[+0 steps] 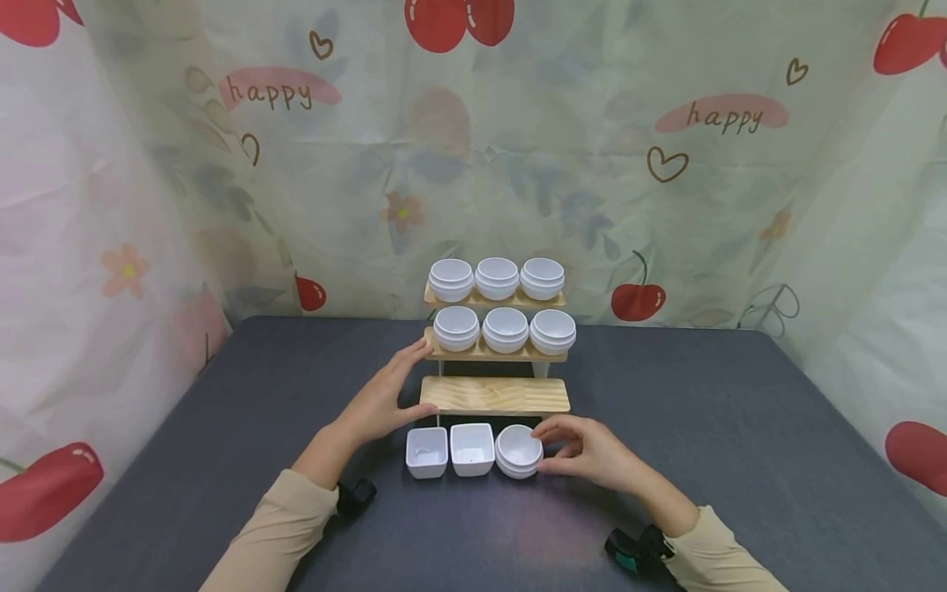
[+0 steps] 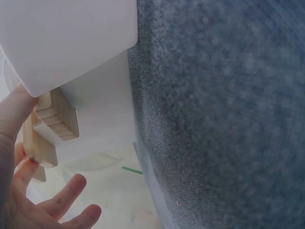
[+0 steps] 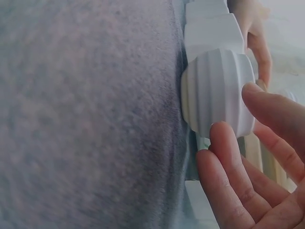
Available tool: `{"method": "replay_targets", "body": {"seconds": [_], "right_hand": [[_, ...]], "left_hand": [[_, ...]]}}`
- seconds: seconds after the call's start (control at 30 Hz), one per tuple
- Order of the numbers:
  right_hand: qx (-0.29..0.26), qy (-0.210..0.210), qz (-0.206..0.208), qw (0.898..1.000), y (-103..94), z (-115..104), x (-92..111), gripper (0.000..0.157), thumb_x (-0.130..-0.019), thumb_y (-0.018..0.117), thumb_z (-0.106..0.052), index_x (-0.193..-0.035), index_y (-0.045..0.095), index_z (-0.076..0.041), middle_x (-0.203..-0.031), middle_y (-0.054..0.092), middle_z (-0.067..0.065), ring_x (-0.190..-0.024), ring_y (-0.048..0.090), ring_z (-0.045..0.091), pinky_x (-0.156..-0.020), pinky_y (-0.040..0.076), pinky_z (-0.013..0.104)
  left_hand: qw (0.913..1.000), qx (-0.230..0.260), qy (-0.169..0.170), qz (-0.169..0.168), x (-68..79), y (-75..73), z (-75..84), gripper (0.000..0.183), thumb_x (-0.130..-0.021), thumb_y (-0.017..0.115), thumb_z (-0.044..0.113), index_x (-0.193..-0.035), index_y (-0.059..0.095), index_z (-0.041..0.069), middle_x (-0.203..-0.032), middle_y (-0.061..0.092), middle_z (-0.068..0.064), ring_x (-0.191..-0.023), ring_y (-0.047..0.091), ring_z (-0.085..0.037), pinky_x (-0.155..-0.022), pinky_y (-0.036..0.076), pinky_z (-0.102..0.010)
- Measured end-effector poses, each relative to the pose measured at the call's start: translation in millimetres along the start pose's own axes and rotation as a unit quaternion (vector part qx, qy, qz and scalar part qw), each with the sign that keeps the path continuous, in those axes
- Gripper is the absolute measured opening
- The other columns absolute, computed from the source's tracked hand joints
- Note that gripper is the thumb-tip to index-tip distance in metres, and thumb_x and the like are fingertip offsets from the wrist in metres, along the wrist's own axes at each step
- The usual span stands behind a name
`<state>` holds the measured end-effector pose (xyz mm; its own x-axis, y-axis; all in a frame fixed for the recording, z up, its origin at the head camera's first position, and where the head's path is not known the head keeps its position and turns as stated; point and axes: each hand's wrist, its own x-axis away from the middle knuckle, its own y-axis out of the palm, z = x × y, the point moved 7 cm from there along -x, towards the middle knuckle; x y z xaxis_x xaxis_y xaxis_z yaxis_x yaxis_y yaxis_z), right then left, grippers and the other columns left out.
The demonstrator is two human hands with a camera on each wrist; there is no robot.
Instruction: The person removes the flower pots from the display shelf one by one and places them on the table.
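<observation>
My left hand (image 1: 382,400) reaches to the left end of the three-tier wooden stand (image 1: 496,395). Its fingertips touch the end of the middle shelf, and the thumb lies by the lowest shelf, just above a square white bowl (image 1: 427,451); in the left wrist view the other fingers (image 2: 71,191) spread out straight. On the right, my right hand (image 1: 584,448) has thumb and fingers around the right side of a round ridged white bowl (image 3: 214,95) that sits on the table. Another square white bowl (image 1: 472,449) stands between the two.
Round white bowls (image 1: 498,279) line the top shelf, with more round bowls (image 1: 505,330) on the middle shelf. The lowest shelf is bare wood. A dark cloth (image 1: 222,427) covers the table, and a printed curtain (image 1: 533,189) hangs behind and at both sides.
</observation>
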<state>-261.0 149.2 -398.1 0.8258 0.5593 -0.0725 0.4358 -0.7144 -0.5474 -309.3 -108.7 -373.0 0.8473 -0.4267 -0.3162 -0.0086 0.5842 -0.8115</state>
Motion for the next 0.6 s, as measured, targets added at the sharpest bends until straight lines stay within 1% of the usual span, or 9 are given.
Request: {"method": "replay_targets", "body": {"seconds": [0.13, 0.23, 0.43, 0.6], "right_hand": [[0.02, 0.003, 0.012, 1.0, -4.5, -2.4, 0.6, 0.038, -0.079, 0.074, -0.018, -0.111, 0.061, -0.004, -0.107, 0.067, 0.02, -0.075, 0.066, 0.005, -0.063, 0.054, 0.022], [0.037, 0.0, 0.031, 0.999, -10.5, -7.2, 0.8, 0.037, -0.08, 0.073, -0.019, -0.111, 0.062, -0.003, -0.103, 0.068, 0.018, -0.075, 0.065, 0.004, -0.063, 0.052, 0.022], [0.052, -0.023, 0.089, 0.994, -27.0, -20.9, 0.6, 0.03, -0.082, 0.072, -0.017, -0.107, 0.063, -0.003, -0.095, 0.069, 0.016, -0.077, 0.064, 0.005, -0.065, 0.053, 0.022], [0.058, -0.015, 0.139, 0.988, -42.8, -25.5, 0.8, 0.029, -0.082, 0.071, -0.014, -0.107, 0.063, -0.003, -0.094, 0.07, 0.013, -0.072, 0.063, 0.003, -0.063, 0.052, 0.021]], "left_hand": [[1.0, 0.0, 0.001, 0.0, 0.4, 0.2, 0.1, 0.086, -0.077, 0.077, 0.029, -0.146, 0.028, 0.013, -0.155, 0.024, -0.01, -0.14, 0.031, -0.032, -0.108, 0.034, -0.052], [1.0, 0.001, 0.003, 0.0, 0.8, 0.0, 0.4, 0.086, -0.077, 0.077, 0.029, -0.146, 0.028, 0.012, -0.154, 0.024, -0.01, -0.14, 0.031, -0.032, -0.108, 0.034, -0.052], [1.0, 0.002, 0.003, -0.001, 0.6, -0.3, 0.3, 0.086, -0.077, 0.077, 0.028, -0.146, 0.028, 0.012, -0.154, 0.025, -0.01, -0.14, 0.03, -0.031, -0.108, 0.034, -0.052], [1.0, 0.002, 0.006, -0.001, 0.2, -0.4, 1.5, 0.086, -0.077, 0.077, 0.028, -0.146, 0.028, 0.012, -0.154, 0.025, -0.011, -0.14, 0.03, -0.032, -0.108, 0.034, -0.052]]}}
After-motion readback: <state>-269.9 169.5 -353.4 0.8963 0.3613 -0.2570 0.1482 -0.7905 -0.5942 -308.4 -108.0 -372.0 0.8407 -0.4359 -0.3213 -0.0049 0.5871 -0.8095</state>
